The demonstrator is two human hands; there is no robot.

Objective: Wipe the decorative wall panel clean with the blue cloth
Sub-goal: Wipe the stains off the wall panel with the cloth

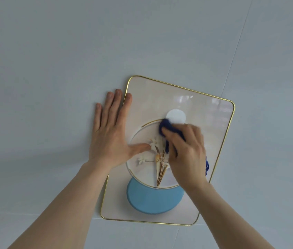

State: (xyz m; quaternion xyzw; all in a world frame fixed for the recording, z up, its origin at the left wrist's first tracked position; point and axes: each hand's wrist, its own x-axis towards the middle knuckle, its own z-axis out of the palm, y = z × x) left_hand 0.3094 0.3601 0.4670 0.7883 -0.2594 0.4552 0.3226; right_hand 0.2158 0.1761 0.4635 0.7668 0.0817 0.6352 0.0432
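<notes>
The decorative wall panel (pixel 205 112) hangs tilted on a pale wall: a pinkish rectangle with a thin gold rim, a white ring with dried flowers (pixel 157 155), a small white disc (pixel 177 115) and a light blue disc (pixel 152 200). My right hand (pixel 187 153) is shut on a dark blue cloth (pixel 167 125), pressing it against the panel just below the white disc. More cloth shows behind my wrist. My left hand (pixel 111 133) lies flat and open across the panel's left edge, thumb on the ring near the flowers.
The pale grey-blue wall (pixel 52 60) surrounds the panel, with faint panel seams running diagonally at the upper right and along the bottom. Glare patches show on the panel's upper right corner.
</notes>
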